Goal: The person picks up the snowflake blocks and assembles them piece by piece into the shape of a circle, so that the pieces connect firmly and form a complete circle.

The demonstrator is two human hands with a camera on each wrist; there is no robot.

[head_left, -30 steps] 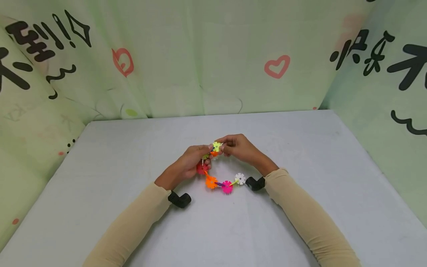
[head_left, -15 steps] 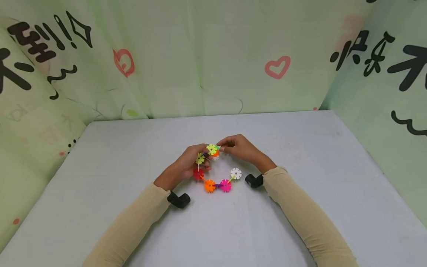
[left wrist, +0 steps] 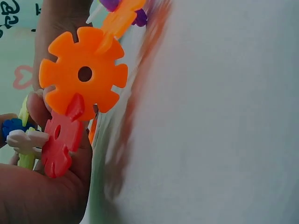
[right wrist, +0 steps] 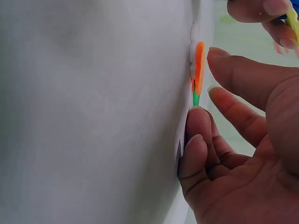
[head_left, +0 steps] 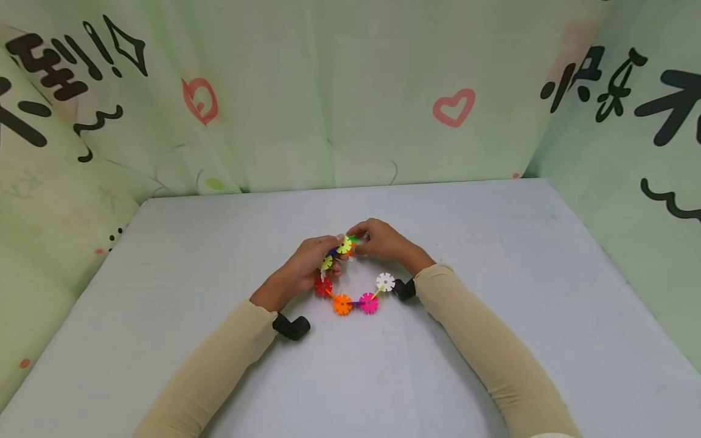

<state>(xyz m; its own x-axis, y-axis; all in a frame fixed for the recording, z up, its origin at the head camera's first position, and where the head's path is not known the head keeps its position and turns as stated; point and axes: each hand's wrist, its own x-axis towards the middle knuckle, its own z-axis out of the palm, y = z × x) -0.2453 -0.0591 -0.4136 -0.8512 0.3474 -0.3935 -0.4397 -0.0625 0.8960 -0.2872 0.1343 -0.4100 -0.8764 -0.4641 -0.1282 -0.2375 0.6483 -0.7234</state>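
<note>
A curved chain of notched discs hangs from the left hand (head_left: 300,267), which pinches it near a yellow disc (head_left: 344,245) in the head view. Red (head_left: 323,286), orange (head_left: 342,305), pink (head_left: 369,303) and white (head_left: 386,281) discs follow along the curve. The left wrist view has the orange disc (left wrist: 65,58) joined to the red one (left wrist: 58,149) beside the palm. At the chain's upper end is the right hand (head_left: 386,243), thumb and forefinger apart. In the right wrist view its fingers (right wrist: 198,123) touch or nearly touch a green piece (right wrist: 196,97) below an orange disc (right wrist: 200,67).
A white-covered table (head_left: 465,219) lies under both hands. Patterned green curtains (head_left: 274,91) stand behind it and at both sides. Black devices are strapped at the left wrist (head_left: 292,327) and right wrist (head_left: 404,289).
The right hand has moved left, closer to the left hand. Compared with a second ago, the chain has shifted left and its discs lie more spread out in an arc; the left hand still holds it.
</note>
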